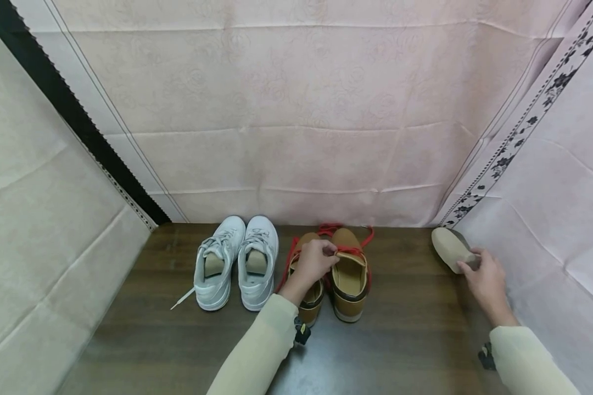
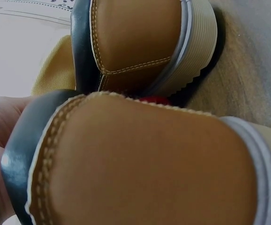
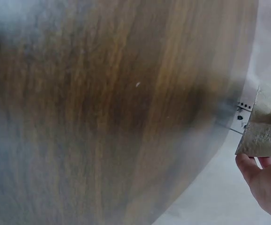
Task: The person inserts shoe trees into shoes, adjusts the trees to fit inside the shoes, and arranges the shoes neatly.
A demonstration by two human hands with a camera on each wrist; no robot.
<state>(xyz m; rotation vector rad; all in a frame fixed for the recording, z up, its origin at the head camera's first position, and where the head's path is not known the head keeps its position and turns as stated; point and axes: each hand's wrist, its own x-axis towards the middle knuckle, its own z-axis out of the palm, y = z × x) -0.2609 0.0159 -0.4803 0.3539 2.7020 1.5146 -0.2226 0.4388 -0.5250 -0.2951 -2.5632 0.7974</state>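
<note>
My right hand (image 1: 489, 277) grips a beige molded shoe insert (image 1: 449, 247) by its near end, beside the right-hand cloth. Its rough cut end shows in the right wrist view, between the thumb and fingers (image 3: 248, 168). My left hand (image 1: 313, 266) reaches over the left brown shoe (image 1: 311, 307) and pinches at the tongue of the right brown shoe (image 1: 348, 304), just below its red laces (image 1: 351, 250). In the left wrist view, a tan heel (image 2: 149, 159) with a black collar hides most of that hand.
A pair of white sneakers (image 1: 259, 230) stands left of the brown shoes, with beige inserts (image 1: 256, 262) inside and one loose lace. Pale patterned cloth (image 1: 301, 109) hangs behind and at both sides of the dark wooden surface (image 1: 415, 340).
</note>
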